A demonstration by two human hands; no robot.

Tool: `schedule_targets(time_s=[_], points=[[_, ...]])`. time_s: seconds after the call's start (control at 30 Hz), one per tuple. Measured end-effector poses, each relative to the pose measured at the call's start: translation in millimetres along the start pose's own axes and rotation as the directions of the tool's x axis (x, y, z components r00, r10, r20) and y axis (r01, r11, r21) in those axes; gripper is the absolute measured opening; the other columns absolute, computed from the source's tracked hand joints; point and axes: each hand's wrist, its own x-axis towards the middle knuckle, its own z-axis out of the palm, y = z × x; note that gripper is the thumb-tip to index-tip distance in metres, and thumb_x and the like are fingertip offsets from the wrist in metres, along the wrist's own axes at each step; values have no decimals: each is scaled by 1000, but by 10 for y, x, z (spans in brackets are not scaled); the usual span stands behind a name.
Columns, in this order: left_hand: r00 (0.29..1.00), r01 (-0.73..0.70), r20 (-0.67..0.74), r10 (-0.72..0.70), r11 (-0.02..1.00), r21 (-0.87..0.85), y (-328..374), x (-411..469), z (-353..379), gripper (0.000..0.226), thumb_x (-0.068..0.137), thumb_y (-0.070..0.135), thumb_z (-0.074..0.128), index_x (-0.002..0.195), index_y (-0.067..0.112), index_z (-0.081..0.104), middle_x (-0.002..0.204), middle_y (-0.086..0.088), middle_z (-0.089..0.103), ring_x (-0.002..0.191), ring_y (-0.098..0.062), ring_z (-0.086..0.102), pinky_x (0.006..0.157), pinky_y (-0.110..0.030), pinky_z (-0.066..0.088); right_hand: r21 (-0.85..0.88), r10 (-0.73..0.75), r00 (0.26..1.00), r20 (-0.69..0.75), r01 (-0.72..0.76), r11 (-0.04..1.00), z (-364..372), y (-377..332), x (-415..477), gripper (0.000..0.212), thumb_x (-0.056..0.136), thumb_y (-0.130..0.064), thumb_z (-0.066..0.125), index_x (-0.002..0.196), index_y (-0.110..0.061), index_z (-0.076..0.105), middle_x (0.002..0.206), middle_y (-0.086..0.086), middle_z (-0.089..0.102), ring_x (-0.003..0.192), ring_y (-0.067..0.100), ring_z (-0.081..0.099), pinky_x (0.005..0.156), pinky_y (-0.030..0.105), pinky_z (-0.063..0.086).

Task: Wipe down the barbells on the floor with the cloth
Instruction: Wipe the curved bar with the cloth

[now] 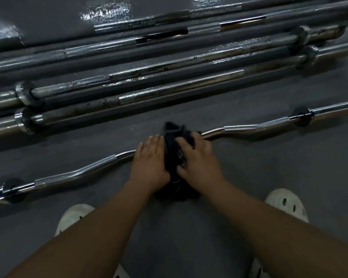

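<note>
**Both hands at the cloth, mid-bar**

The left hand [150, 160] lies flat with straight fingers over the middle of the curl bar [78, 173], its thumb side touching the cloth [172, 135]. The right hand [198, 161] is just beside it, fingers bent over the cloth and thumb tucked into its folds, pressing it onto the bar. The cloth is dark and bunched. It sits between the two hands and drapes over the bar's centre, spilling onto the floor [259, 177] on both sides of the bar. Beyond the curl bar, several straight barbells [169, 89] lie side by side on the grey floor. Two white shoes [74, 217] flank the forearms.
</note>
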Motion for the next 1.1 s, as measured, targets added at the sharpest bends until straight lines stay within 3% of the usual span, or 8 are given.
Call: schedule_targets(time_s=[0.1, 0.27, 0.47, 0.63, 0.8, 0.87, 0.93, 1.1], points=[[1000, -3, 14, 3, 1000, 8, 20, 6, -32, 94, 78, 34, 56, 156, 11, 8, 164, -7, 8, 151, -21, 4, 122, -38, 2, -98, -165, 985, 52, 169, 981, -369, 312, 328, 66, 79, -19, 67, 141, -32, 48, 146, 7, 37, 123, 36, 43, 97, 42, 48], [1000, 4, 3, -4, 1000, 14, -12, -1, 3, 90, 82, 31, 57, 156, 10, 10, 164, -8, 8, 151, -23, 5, 121, -38, 2, 101, 401, 883, -242, -389, 916, -276, 489, 474, 61, 78, -19, 65, 138, -25, 55, 148, 14, 40, 130, 42, 38, 110, 43, 34], [997, 66, -56, -61, 994, 92, -179, -151, 88, 93, 70, 23, 64, 151, 1, 25, 157, -20, 27, 146, -34, 24, 120, -47, 19, 42, -176, 982, 65, 174, 984, -123, -152, 239, 62, 78, -20, 67, 138, -32, 54, 147, 2, 41, 128, 32, 37, 102, 41, 46], [1000, 15, 22, -17, 996, 87, -288, -150, 34, 97, 74, 28, 62, 155, 8, 13, 163, -13, 12, 150, -28, 12, 122, -40, 9, -25, 357, 928, -108, -362, 932, -343, 547, 380, 59, 81, -26, 64, 138, -29, 52, 156, 8, 31, 142, 37, 23, 110, 56, 36], [974, -53, 227, 19, 988, 143, -283, -59, -300, 90, 86, 48, 52, 155, 10, 10, 163, -12, 13, 147, -27, 21, 119, -36, 19, -30, 307, 948, 81, -305, 952, -10, -130, 61, 100, 78, -67, 60, 158, -31, 10, 167, 2, -8, 151, 35, -15, 117, 60, 8], [943, -43, 332, -14, 986, 163, -266, -18, -532, 77, 87, 38, 59, 150, 14, 24, 155, -11, 33, 137, -29, 39, 109, -36, 35, -161, 226, 962, 151, -202, 966, -121, -55, 37, 104, 80, -59, 68, 158, -32, 4, 165, 7, -8, 150, 43, -4, 116, 59, 20], [937, -35, 346, -39, 978, 207, -242, -45, -736, 64, 85, 33, 60, 142, 17, 36, 145, -10, 47, 127, -30, 50, 101, -36, 43, -206, 161, 977, 142, -130, 970, -346, 149, 159, 82, 85, -36, 72, 153, -31, 25, 157, 14, 18, 137, 46, 30, 104, 51, 42], [960, -36, 276, -43, 961, 275, -185, -291, -1030, 66, 86, 33, 60, 144, 15, 33, 149, -8, 40, 130, -30, 48, 104, -40, 43, -4, 222, 974, -36, -222, 975, -795, 417, 357, 55, 82, -18, 66, 134, -26, 52, 134, 15, 45, 114, 44, 53, 94, 46, 50]])
